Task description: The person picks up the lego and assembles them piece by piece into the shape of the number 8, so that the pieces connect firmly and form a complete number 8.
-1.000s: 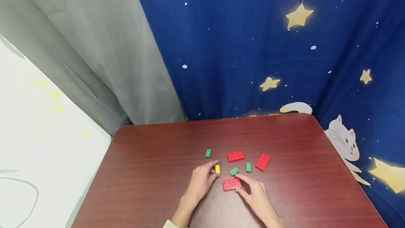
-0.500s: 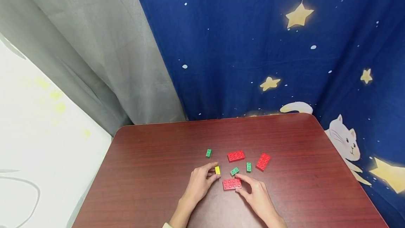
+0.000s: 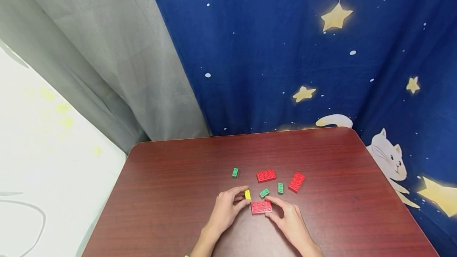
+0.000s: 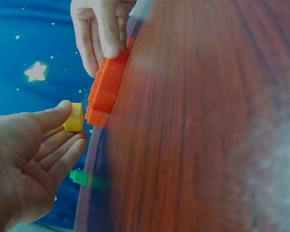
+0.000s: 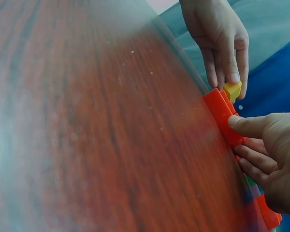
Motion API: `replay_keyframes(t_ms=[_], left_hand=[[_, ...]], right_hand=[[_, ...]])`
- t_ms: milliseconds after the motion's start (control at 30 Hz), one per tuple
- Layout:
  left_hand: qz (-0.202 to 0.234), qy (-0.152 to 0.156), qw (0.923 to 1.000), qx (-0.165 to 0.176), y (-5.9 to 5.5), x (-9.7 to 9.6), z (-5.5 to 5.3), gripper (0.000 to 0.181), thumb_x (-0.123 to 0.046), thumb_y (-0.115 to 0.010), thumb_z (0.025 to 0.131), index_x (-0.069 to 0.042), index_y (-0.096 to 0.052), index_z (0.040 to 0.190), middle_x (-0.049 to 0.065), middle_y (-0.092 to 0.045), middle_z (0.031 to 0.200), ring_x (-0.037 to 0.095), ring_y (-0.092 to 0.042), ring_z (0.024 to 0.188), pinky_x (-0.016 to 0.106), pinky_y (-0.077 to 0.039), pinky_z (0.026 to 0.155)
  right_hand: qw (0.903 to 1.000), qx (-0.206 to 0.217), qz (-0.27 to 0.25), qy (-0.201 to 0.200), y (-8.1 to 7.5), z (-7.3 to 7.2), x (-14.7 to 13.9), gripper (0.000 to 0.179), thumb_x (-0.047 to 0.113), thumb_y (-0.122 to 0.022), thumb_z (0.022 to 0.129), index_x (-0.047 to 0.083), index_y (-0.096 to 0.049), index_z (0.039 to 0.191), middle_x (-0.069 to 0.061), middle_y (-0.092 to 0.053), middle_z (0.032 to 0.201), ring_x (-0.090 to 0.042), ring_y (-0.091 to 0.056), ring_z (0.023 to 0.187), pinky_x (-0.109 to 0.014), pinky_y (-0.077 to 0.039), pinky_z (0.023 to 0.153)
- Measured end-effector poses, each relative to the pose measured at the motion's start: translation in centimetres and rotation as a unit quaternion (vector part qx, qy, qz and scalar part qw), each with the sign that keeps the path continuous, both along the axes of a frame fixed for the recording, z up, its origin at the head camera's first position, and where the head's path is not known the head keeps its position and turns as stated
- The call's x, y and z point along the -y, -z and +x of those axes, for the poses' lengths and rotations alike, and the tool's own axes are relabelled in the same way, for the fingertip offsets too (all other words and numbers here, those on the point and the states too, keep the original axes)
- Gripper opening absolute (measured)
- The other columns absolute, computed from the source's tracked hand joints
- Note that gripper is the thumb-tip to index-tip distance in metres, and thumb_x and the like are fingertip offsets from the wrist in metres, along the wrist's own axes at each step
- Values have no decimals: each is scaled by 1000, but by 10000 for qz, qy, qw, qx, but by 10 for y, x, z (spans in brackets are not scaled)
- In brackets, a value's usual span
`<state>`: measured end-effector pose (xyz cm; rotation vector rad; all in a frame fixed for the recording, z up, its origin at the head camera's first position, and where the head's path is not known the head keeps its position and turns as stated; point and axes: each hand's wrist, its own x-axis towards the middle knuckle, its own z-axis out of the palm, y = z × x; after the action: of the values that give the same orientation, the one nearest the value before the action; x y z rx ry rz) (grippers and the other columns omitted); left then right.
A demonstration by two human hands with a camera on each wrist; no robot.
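In the head view my left hand [image 3: 225, 209] pinches a small yellow brick [image 3: 248, 194] between thumb and fingers, just off the left end of a red brick [image 3: 261, 208]. My right hand [image 3: 290, 219] grips the right end of that red brick, thumb on the near side and fingers on the far side. The left wrist view shows the yellow brick [image 4: 75, 117] raised above the table surface, apart from the red brick [image 4: 108, 82]. Seen from the right wrist, the yellow brick [image 5: 232, 91] appears beside the red brick's far end.
Behind the red brick lies a small green brick [image 3: 264, 193], close to my right fingertips. Another green brick [image 3: 280, 188] and two more red bricks [image 3: 266, 176] [image 3: 296, 182] sit farther back. A third green brick [image 3: 235, 173] lies to the left on the brown table [image 3: 171, 193].
My left hand has brought the yellow brick right and nearer to me, closer to the red brick's left end. My right hand and the red brick have stayed in place.
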<state>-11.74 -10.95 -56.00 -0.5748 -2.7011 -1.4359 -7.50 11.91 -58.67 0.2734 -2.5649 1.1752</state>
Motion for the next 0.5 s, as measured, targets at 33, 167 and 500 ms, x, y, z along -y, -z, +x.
replay_keyframes(t_ms=[33, 167, 500], left_hand=[[28, 17, 10000, 8, 0, 0, 1, 40, -9, -84, 92, 0, -73, 129, 11, -76, 123, 17, -76, 105, 24, -62, 89], [155, 113, 9998, 73, 0, 0, 4, 39, -10, -83, 92, 0, -74, 129, 11, -76, 123, 17, -76, 105, 23, -62, 89], [310, 252, 9990, 199, 2, 0, 8, 38, -8, -85, 90, -2, -75, 126, 9, -77, 121, 16, -75, 106, 23, -62, 90]], right_hand=[[10000, -36, 8, -2, 0, 0, 0, 51, 4, -98, 69, 15, -82, 116, -1, -81, 110, -21, -76, 105, -45, -63, 91], [9998, -172, 67, -7, 0, 0, 0, 51, 4, -98, 68, 14, -82, 115, 0, -81, 108, -21, -76, 103, -45, -64, 88], [9999, -120, -18, -14, -1, 0, 0, 50, 6, -98, 69, 15, -82, 115, 1, -81, 109, -20, -76, 105, -44, -64, 89]])
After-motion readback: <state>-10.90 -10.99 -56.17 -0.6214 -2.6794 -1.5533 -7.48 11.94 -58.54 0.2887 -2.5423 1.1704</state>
